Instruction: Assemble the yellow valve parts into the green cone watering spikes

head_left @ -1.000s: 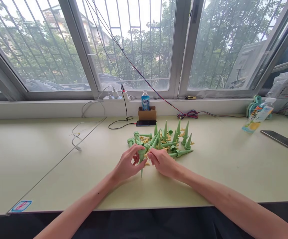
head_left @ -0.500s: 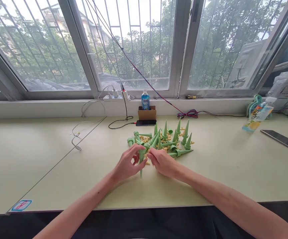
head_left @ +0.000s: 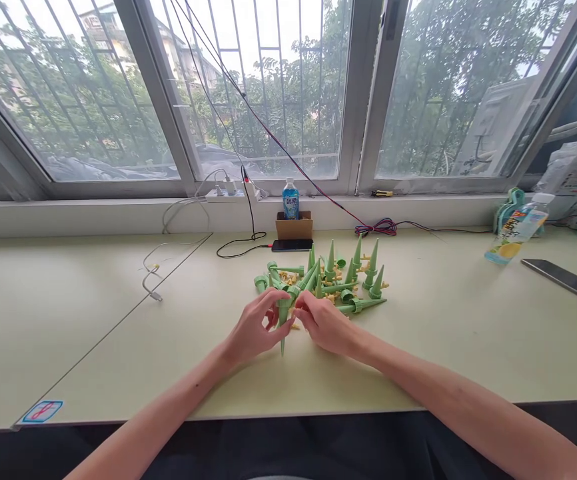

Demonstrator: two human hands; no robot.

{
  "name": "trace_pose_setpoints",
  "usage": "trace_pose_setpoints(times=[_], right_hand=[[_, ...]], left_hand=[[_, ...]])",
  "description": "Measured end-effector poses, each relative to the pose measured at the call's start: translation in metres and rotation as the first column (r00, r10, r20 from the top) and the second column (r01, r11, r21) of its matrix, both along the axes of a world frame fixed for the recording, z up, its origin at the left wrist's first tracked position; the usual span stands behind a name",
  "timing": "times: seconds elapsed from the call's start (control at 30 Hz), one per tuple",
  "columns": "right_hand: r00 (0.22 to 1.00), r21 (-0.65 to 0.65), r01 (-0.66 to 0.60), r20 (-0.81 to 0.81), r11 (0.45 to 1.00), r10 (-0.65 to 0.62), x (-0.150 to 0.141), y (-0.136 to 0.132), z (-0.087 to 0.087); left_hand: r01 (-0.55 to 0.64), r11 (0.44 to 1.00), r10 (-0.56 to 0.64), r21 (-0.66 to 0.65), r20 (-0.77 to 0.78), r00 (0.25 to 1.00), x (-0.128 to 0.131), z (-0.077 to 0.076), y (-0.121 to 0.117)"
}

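Note:
My left hand [head_left: 256, 325] is closed round a green plant watering spike [head_left: 282, 313], a cone held with its tip down and its wider collar up. The thumb presses on the near side of the cone. Close against it, on the right, my right hand [head_left: 324, 323] is pinched at the spike's side. A bit of yellow shows by those fingertips, but what they grip is mostly hidden. Behind both hands lies a heap of similar green spikes [head_left: 361, 305], some standing tip up, some lying flat. Small yellow valve pieces [head_left: 296, 327] are scattered among them.
A phone [head_left: 292, 245] on a cable lies behind the heap, before a cardboard box [head_left: 294, 230] and a blue bottle [head_left: 291, 200]. At right are a tilted drink bottle [head_left: 516, 233] and another phone [head_left: 566, 280]. A white cable [head_left: 151, 290] lies left.
The view has shifted very slightly. Both hands keep their places on the spike, with the right fingertips barely moved.

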State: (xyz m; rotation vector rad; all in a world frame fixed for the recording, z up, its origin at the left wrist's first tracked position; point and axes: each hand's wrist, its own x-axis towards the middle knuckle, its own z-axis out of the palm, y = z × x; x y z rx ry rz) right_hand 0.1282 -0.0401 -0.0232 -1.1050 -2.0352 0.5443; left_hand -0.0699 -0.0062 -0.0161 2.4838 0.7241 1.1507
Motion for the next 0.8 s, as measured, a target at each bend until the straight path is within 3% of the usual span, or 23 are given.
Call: trace_pose_setpoints(times=[0.3, 0.57, 0.8], right_hand=[[0.998, 0.069, 0.016, 0.058, 0.998, -0.020, 0.0006, 0.0048, -0.0065], [1.000, 0.014, 0.014, 0.013, 1.000, -0.014, 0.0000, 0.0017, -0.0022], [0.998, 0.045, 0.001, 0.058, 0.999, -0.003, 0.0012, 0.0037, -0.0053]], left_hand=[[0.009, 1.000, -0.010, 0.018, 0.012, 1.000, 0.0024, 0.0024, -0.0019], [0.017, 1.000, -0.017, -0.001, 0.041, 0.999, 0.0009, 0.0004, 0.0004], [0.026, 1.000, -0.026, -0.010, 0.037, 0.999, 0.0012, 0.0009, -0.0010]])
